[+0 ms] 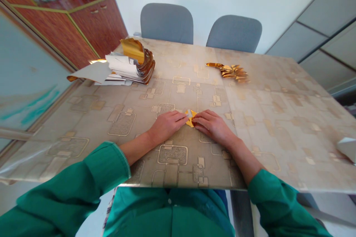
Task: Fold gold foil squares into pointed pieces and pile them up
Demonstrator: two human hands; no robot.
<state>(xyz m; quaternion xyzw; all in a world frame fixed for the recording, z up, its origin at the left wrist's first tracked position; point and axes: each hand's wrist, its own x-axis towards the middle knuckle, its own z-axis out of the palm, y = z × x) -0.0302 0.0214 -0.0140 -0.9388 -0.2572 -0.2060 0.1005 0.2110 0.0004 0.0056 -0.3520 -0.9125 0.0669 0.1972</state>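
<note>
A small piece of folded gold paper (190,117) with a pale patch showing lies on the patterned tablecloth in front of me. From the left, my left hand (171,124) pinches its edge with fingers pressed together. On the other side, my right hand (211,125) holds the opposite edge, its fingers bent and closed. The fingertips partly cover the paper on both sides. Farther back at the left stands a thick stack of gold-and-white paper sheets (136,63), some curled. At the back right sits a cluster of folded gold paper pieces (233,73).
The table (178,155) has a shiny patterned cover. Two grey chairs (167,23) stand along its far side by the white wall. A wooden cabinet (97,22) is at the back left. A white object (347,149) rests at the right edge.
</note>
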